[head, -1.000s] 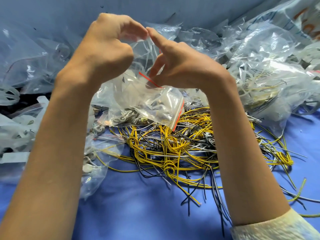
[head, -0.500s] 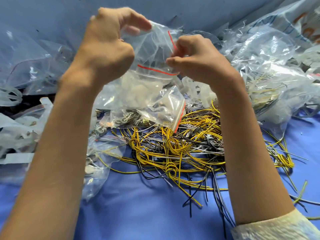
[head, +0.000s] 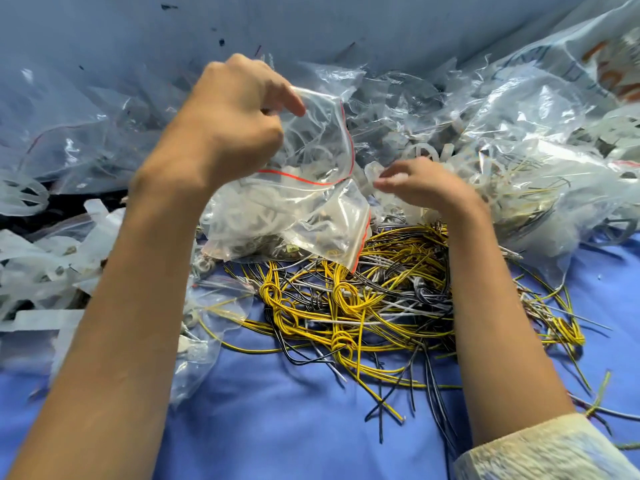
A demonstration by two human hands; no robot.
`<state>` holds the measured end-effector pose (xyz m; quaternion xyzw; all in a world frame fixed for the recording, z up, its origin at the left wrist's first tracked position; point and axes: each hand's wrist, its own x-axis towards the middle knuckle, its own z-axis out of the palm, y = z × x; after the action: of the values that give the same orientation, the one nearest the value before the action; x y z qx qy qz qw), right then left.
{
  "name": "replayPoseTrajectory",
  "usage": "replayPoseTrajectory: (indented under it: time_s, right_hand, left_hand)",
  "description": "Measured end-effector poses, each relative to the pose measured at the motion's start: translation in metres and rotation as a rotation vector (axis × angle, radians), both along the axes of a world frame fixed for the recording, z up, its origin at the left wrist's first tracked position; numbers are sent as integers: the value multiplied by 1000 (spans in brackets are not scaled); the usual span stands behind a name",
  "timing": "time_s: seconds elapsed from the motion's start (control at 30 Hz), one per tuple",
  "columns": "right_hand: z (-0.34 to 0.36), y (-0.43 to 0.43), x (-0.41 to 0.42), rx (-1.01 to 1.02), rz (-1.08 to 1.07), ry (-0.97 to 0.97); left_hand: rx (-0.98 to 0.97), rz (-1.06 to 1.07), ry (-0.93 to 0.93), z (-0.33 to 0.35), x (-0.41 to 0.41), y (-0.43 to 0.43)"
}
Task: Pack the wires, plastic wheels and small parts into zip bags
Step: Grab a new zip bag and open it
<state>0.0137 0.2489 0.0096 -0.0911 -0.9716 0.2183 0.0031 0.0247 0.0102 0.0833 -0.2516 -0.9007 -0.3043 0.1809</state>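
Observation:
My left hand [head: 235, 123] is raised and pinches the top edge of a clear zip bag [head: 318, 143] with a red seal line; the bag hangs open below it. Lower and to the right, my right hand [head: 426, 185] has its fingertips closed on a white plastic piece [head: 371, 174] at the edge of the parts heap, slightly blurred. A tangle of yellow, black and grey wires [head: 363, 299] lies on the blue cloth under both arms. A filled zip bag of small metal parts [head: 332, 233] rests on the wires.
Crumpled clear bags with plastic wheels and wires [head: 519, 150] pile up at the right and back. White plastic strips and a wheel [head: 20, 199] lie at the left. Another part-filled bag [head: 207, 323] sits by my left forearm. Blue cloth [head: 294, 427] lies nearest me.
My right hand let go of the zip bag's mouth and dropped down right to the plastic parts. My left hand still holds the bag, now a little lower.

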Motion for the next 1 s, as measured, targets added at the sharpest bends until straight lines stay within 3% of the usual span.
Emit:
replayPoseTrajectory:
  time_s: [0.23,0.5,0.83,1.0]
  right_hand:
    - [-9,3,-6,155,-92,-79]
    - [-17,0,-10,134,-194,-85]
    - [-15,8,-8,-35,-334,201]
    - [24,2,3,-241,-364,493]
  left_hand:
    - [-47,-8,-17,-2,-5,0]
    - [-95,-19,-47,-3,-6,-5]
    - [-70,-48,-64,-5,-7,-3]
    - [-75,-58,-82,-6,-8,-1]
